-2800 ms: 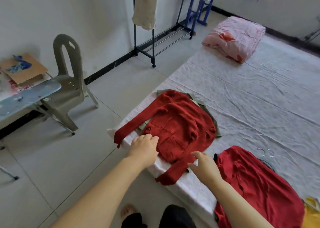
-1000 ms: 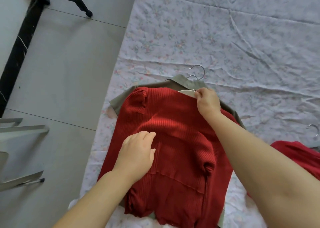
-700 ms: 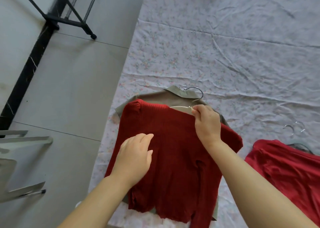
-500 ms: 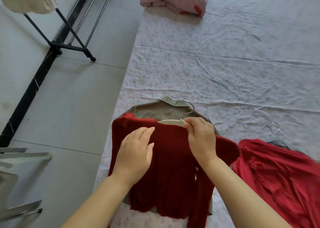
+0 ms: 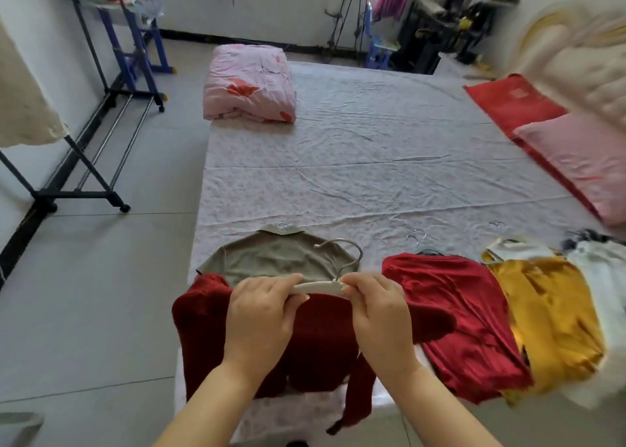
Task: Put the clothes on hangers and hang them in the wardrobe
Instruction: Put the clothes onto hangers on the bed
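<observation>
A dark red ribbed sweater [image 5: 321,348] is lifted off the near edge of the bed on a white hanger [image 5: 320,287] with a metal hook. My left hand [image 5: 261,317] grips the hanger's left arm together with the sweater's neckline. My right hand [image 5: 379,317] pinches the hanger's right arm next to the hook. Beneath lies an olive collared shirt [image 5: 277,256] on its own hanger. To the right lie a red garment [image 5: 464,314], a mustard one [image 5: 552,314] and white ones [image 5: 603,277], each with a hanger hook showing.
The bed [image 5: 372,161] carries a folded pink quilt [image 5: 249,87] at the far left and red and pink pillows [image 5: 559,151] at the right. A black garment rack [image 5: 84,141] with a cream garment [image 5: 23,107] stands by the left wall.
My left hand has moved from the sweater's chest up to the hanger. Both hands have lifted the sweater by the hanger. The view has tilted up to show the room.
</observation>
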A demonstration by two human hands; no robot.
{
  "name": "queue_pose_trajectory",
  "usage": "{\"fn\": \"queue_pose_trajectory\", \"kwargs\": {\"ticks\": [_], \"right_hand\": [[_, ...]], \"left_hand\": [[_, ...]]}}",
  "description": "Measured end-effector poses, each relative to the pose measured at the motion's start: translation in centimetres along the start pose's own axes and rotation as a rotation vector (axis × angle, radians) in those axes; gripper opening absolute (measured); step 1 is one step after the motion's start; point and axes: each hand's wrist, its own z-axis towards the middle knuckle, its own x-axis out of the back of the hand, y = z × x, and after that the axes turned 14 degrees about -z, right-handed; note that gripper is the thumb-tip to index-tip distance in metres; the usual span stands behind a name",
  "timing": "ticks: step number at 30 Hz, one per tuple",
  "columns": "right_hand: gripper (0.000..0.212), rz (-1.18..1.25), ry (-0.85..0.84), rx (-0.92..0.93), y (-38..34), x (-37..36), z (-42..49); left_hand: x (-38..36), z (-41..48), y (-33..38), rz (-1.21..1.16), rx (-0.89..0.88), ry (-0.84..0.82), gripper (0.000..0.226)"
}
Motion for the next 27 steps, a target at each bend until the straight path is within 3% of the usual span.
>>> {"fn": "queue_pose_trajectory", "kwargs": {"ticks": [9,14,27], "right_hand": [[0.011,0.048,0.04,-0.195,3.5,10.1,-6.1],[0.015,0.044,0.088,-0.265,8.5,14.7,-9.3],[0.038,-0.107,0.133,-0.414,32.1,31.1,-19.0]], "left_hand": [[-3.3,-3.8,8.8,-0.075,-0.245,0.079,0.016],[-7.0,-5.2,14.1,-0.142,-0.301,0.017,0.023],[-27.1,-10.4,34.3,-0.25,-0.177,-0.252,0.02]]}}
